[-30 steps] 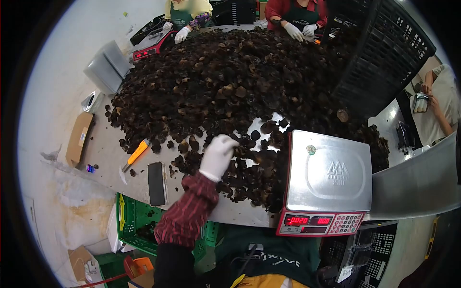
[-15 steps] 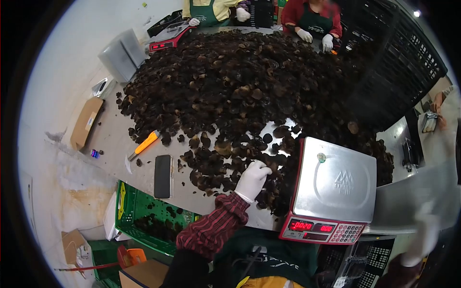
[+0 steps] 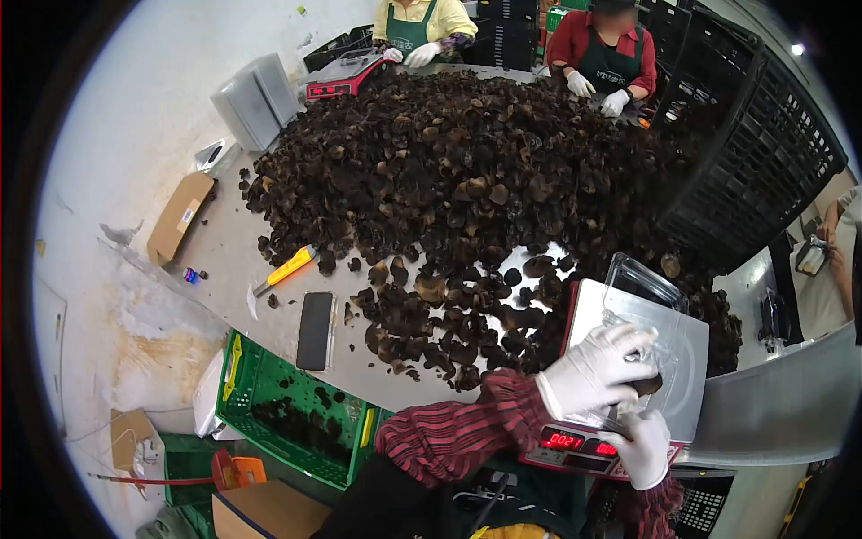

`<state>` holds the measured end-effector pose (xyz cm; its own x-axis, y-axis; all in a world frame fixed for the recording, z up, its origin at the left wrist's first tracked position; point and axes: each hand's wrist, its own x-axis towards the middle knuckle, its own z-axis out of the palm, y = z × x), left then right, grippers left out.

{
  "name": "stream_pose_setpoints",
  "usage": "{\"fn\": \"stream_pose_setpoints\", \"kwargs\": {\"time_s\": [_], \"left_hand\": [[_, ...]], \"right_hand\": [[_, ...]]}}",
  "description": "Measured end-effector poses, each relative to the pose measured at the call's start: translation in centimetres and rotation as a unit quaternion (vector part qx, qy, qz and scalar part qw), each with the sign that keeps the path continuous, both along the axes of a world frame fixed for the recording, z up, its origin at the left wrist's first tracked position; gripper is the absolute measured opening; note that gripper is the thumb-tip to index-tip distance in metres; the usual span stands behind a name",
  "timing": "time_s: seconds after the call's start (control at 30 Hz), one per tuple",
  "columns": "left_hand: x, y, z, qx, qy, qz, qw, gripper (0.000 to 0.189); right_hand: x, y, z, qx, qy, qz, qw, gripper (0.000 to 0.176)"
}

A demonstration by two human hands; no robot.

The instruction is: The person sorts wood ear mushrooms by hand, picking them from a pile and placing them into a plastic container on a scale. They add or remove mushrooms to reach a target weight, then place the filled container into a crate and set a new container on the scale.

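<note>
Both of my white-gloved hands are over the scale (image 3: pixel 690 359), around a clear plastic box (image 3: pixel 664 346) with an open lid. My left hand (image 3: pixel 597 370) reaches across from the left, fingers spread over the box, with a dark mushroom piece (image 3: pixel 648 384) close by its fingertips. Lower down, my right hand (image 3: pixel 642 447) has its fingers curled at the box's near edge, over part of the red display. Behind the scale lies a large heap of dark mushrooms (image 3: pixel 449 171), with looser pieces at its near side.
A phone (image 3: pixel 315 331), a yellow cutter (image 3: pixel 292 266) and a cardboard piece (image 3: pixel 182 218) lie on the left of the table. A green crate (image 3: pixel 287 404) stands below. Black crates (image 3: pixel 763 144) rise at right. Two co-workers (image 3: pixel 422 22) (image 3: pixel 615 54) stand across the table.
My left hand has moved from the loose mushrooms to the scale. My right hand has come in from the far right. A clear box now lies on the scale, and the view has shifted slightly.
</note>
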<state>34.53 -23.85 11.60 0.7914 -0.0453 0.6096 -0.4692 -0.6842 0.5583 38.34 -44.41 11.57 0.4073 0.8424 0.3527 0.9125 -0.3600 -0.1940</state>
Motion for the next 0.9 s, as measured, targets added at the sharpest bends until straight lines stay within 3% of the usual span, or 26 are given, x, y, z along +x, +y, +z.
{"fn": "stream_pose_setpoints", "kwargs": {"time_s": [0.03,0.07,0.1,0.13,0.17,0.2,0.27,0.37,0.5,0.57,0.7,0.83,0.9], "left_hand": [[0.1,1.5,0.3,-0.017,-0.017,0.008,1.000,0.032],[-0.2,3.0,0.4,-0.291,0.085,0.009,0.953,0.026],[-0.1,5.5,1.6,-0.225,0.176,0.122,0.951,0.021],[-0.7,8.6,0.5,0.106,0.040,0.219,0.969,0.019],[-0.5,12.2,-2.6,0.153,-0.010,0.281,0.947,0.018],[-0.9,14.6,-3.8,0.083,0.078,0.346,0.931,0.023],[-2.2,19.3,-7.1,0.103,0.136,0.453,0.875,0.029],[-2.6,22.0,-8.4,0.175,0.189,0.447,0.857,0.025],[-1.6,22.3,-10.4,0.278,0.209,0.420,0.838,0.017],[-1.5,22.7,-11.1,0.248,0.176,0.421,0.854,0.012],[-3.1,23.9,-9.8,0.035,0.020,0.438,0.898,0.007],[-5.4,25.3,-8.0,-0.130,0.044,0.415,0.899,0.004],[-6.0,25.9,-7.6,-0.395,0.091,0.327,0.854,0.004]], "right_hand": [[-0.2,-0.2,0.3,0.112,0.045,0.007,0.993,0.031],[-0.1,-1.2,-0.5,0.150,0.047,-0.057,0.986,0.027],[0.0,-1.4,-0.6,0.220,0.041,-0.099,0.970,0.019],[0.3,-2.1,-1.2,0.237,0.049,-0.161,0.957,0.014],[0.6,-2.9,-1.9,0.253,0.055,-0.224,0.940,0.009],[0.8,-3.2,-2.1,0.254,0.054,-0.227,0.938,0.009],[0.9,-3.6,-2.5,0.274,0.095,-0.281,0.915,0.007],[0.8,-3.8,-3.4,0.273,0.095,-0.278,0.916,0.011],[0.6,-2.5,-2.9,0.270,0.062,-0.263,0.924,0.003],[0.7,-2.5,-2.9,0.275,0.066,-0.267,0.921,0.003],[0.6,-2.9,-2.6,0.268,0.098,-0.293,0.913,0.005],[0.5,-2.8,-2.2,0.254,0.139,-0.305,0.907,0.009],[0.8,-2.6,-3.1,0.270,0.174,-0.318,0.892,0.012]]}}
